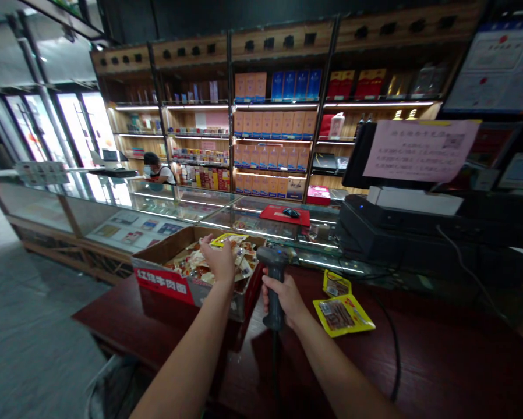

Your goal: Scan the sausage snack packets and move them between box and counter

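My right hand (pixel 286 298) is wrapped round the handle of a dark grey barcode scanner (pixel 275 291), which stands upright above the table with its cable hanging down. My left hand (pixel 219 260) is over an open cardboard box (pixel 163 283), its fingers closed at a yellow-edged snack packet (pixel 230 238); the fingertips are partly hidden. Many small clear and white snack packets (pixel 195 262) fill the box. To the right of the scanner, two yellow snack packets lie on the table, a larger one (pixel 343 315) in front of a smaller one (pixel 336 284).
The dark red table (pixel 436 349) adjoins a glass display counter (pixel 191 209). A mouse (pixel 292 213) rests on a red mat (pixel 270 214). A monitor with a pink sheet (pixel 419 150) stands at right. A black cable (pixel 395 337) crosses the table. A person (pixel 161 173) is behind the counter.
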{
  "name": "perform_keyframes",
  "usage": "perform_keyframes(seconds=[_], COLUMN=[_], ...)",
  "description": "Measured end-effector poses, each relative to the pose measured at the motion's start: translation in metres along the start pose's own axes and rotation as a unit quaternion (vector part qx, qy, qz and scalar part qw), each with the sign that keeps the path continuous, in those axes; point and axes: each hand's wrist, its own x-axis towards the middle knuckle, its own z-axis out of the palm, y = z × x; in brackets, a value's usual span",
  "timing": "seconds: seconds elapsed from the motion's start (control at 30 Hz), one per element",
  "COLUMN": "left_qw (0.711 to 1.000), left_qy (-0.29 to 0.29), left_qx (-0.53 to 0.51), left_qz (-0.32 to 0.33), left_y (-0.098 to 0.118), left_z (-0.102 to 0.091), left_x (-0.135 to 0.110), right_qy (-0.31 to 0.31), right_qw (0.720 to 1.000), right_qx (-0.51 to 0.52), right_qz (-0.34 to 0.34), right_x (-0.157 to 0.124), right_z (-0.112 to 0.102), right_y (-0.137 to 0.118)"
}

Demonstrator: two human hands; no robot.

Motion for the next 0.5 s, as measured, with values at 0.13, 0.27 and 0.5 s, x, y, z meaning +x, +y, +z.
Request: perform_keyframes(seconds=[0.13, 0.27, 0.5], left_qw=[0.996, 0.988, 0.912], left_qy=[0.013, -0.07, -0.407], left_qx=[-0.018, -0.069, -0.048], left_qz=[0.083, 0.123, -0.007], left_y=[0.021, 0.035, 0.017], left_z=[0.001, 0.012, 0.051], left_x=[-0.014, -0.046, -0.13], right_qy=[0.027, 0.059, 0.165], right_qw=[1.0, 0.998, 0.984], right_qx=[0.004, 0.003, 0.009], right_qz=[0.0, -0.02, -0.061], right_x=[-0.004, -0.01, -0.028], right_z=[-0.012, -0.036, -0.098], right_y=[-0.002, -0.006, -0.014])
